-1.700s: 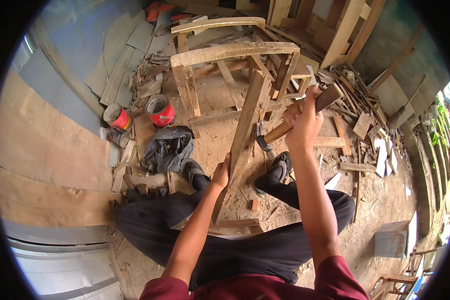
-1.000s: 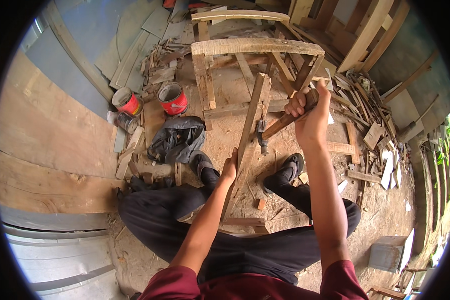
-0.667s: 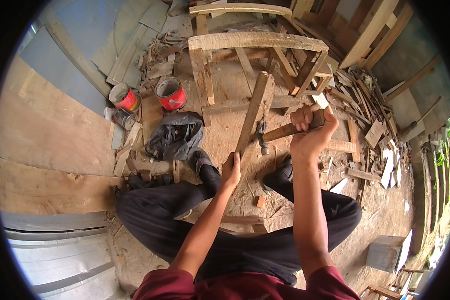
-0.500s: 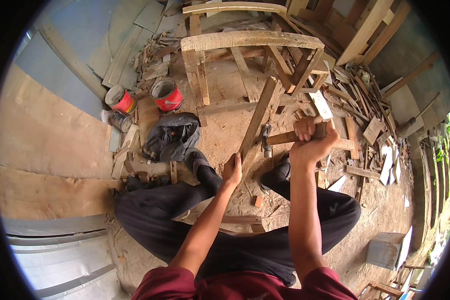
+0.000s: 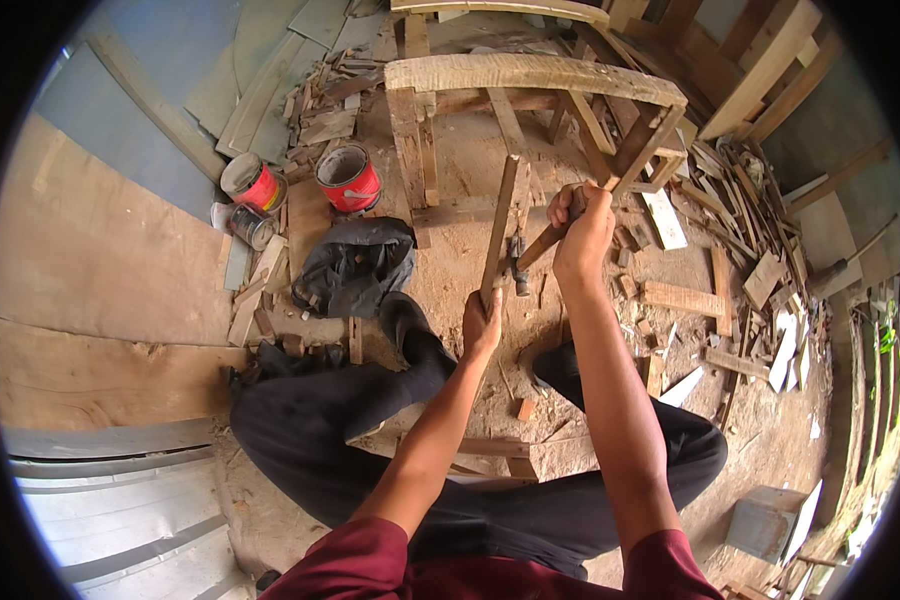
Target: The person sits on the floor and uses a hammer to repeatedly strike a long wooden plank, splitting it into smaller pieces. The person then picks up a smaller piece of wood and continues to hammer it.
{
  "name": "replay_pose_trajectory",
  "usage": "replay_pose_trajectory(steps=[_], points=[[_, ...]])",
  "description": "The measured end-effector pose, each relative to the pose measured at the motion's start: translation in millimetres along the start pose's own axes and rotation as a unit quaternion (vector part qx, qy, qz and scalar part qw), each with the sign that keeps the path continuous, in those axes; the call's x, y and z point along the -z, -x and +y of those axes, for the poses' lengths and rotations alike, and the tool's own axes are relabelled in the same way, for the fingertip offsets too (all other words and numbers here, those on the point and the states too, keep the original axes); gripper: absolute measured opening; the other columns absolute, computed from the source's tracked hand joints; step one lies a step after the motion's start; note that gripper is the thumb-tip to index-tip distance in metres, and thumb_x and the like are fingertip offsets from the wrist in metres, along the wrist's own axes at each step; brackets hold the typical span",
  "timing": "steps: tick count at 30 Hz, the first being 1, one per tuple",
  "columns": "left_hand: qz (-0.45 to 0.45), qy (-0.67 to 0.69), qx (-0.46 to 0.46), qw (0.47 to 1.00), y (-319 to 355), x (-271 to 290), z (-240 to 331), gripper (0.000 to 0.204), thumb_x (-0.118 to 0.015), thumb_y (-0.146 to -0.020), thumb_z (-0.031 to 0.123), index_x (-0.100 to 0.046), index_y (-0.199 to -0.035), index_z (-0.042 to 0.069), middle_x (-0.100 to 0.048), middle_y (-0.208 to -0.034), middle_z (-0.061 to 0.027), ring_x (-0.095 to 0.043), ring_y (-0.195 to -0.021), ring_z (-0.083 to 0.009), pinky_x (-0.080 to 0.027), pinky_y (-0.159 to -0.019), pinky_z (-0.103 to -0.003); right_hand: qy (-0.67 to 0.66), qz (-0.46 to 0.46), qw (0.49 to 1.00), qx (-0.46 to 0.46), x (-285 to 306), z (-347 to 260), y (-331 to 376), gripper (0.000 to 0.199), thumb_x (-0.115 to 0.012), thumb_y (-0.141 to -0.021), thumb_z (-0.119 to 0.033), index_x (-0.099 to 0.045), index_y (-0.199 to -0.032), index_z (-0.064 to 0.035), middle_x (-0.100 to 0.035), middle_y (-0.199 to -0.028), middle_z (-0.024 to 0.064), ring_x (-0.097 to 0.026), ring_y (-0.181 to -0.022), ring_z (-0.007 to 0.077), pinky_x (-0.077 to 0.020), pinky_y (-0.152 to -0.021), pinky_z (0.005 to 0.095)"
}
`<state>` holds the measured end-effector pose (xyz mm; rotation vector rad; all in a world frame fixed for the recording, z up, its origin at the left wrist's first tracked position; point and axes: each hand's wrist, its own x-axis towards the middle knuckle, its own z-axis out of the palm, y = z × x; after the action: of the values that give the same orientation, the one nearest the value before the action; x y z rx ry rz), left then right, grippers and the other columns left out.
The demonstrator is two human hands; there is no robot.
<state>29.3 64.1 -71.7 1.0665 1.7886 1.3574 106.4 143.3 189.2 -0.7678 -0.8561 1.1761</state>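
My left hand is clamped around the near end of a wooden slat, which lies on the sawdust floor between my feet and the wooden frame. Its long axis runs from me toward the frame, tilted slightly right. My right hand is closed on a hammer, head at the slat's right edge. Judged mid-work: the slat is loose, not joined to the frame.

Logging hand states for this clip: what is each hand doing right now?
Left hand: closed around the lower end of the long narrow wooden slat.
Right hand: closed on the wooden-handled hammer.
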Motion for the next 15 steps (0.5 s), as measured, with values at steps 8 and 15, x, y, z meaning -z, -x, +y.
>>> replay_pose_trajectory(steps=[8, 15], points=[[0.016, -0.108, 0.062, 0.992, -21, -22, -28, 0.067, -0.045, -0.094, 0.063, -0.063, -0.090, -0.002, -0.064, -0.071, -0.0205, -0.064, -0.063, -0.0363, -0.050, -0.056, -0.044, 0.069, 0.041, 0.991, -0.108, -20, 58, -57, 0.030, -0.043, -0.093, -0.029, -0.049, -0.075, -0.0052, -0.045, -0.062, 0.0032, -0.039, -0.056, 0.0127, -0.0317, -0.054, 0.0275], [0.006, -0.101, 0.067, 0.993, -17, -20, -25, 0.062, -0.042, -0.098, 0.055, -0.063, -0.087, -0.002, -0.064, -0.072, -0.0225, -0.064, -0.066, -0.0404, -0.049, -0.058, -0.047, 0.032, 0.026, 0.998, -0.057, 0, 62, -49, 0.030, -0.044, -0.092, -0.025, -0.037, -0.068, -0.0091, -0.034, -0.060, 0.0017, -0.030, -0.053, 0.0120, -0.0273, -0.053, 0.0297]])
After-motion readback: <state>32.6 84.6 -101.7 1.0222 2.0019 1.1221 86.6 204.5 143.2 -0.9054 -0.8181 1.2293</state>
